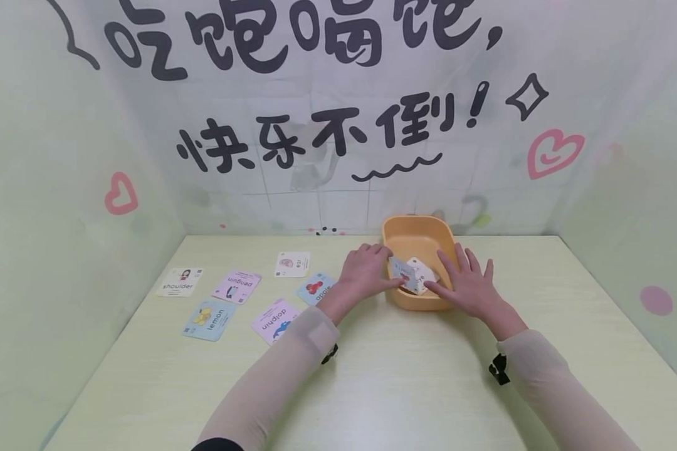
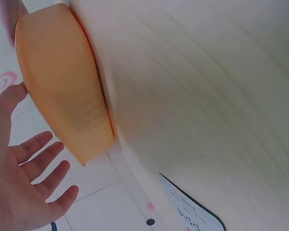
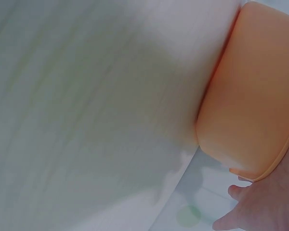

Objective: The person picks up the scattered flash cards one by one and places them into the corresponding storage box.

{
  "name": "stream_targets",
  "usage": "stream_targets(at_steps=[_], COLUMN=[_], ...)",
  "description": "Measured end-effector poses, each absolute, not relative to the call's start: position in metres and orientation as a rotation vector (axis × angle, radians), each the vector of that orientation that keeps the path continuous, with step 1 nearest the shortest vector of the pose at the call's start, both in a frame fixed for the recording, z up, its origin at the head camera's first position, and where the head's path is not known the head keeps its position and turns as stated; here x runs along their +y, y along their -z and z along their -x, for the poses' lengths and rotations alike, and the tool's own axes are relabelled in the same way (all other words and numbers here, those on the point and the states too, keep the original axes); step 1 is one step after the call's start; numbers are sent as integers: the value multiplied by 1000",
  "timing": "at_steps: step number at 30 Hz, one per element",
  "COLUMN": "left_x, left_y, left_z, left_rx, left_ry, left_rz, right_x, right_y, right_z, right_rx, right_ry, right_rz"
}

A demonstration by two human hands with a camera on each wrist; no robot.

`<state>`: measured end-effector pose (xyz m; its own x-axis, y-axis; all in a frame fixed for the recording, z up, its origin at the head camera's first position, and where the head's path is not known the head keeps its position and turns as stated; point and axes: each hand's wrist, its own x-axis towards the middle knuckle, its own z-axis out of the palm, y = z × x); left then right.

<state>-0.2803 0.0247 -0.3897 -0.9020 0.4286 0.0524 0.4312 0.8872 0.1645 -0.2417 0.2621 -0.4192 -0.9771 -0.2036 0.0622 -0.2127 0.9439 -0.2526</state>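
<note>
- Six word cards (image 1: 238, 286) lie face-up left of the tub, on the table (image 1: 406, 382).
- My left hand (image 1: 365, 270) pinches a card (image 1: 402, 272) over the orange tub (image 1: 419, 237).
- My right hand (image 1: 469, 285), fingers straight and spread, touches the cards there.

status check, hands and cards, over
Left hand pinches a card over the tub. Right hand open beside it. Nothing in the way.

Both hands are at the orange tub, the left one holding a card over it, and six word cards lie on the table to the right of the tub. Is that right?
Not quite. The six word cards lie to the left of the orange tub, not the right; the head view shows this. The rest holds: both the left hand and the right hand are at the tub, and the left holds a card over it.
</note>
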Motion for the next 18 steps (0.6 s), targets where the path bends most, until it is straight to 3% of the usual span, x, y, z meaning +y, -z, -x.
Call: stream_targets(at_steps=[18], left_x=[11], left_y=[386], left_z=[275], left_rx=[-3073], left_ry=[321], left_rz=[650], right_x=[261], right_y=[418], right_z=[241], right_rx=[-3075], right_ry=[-418], right_rz=[-331])
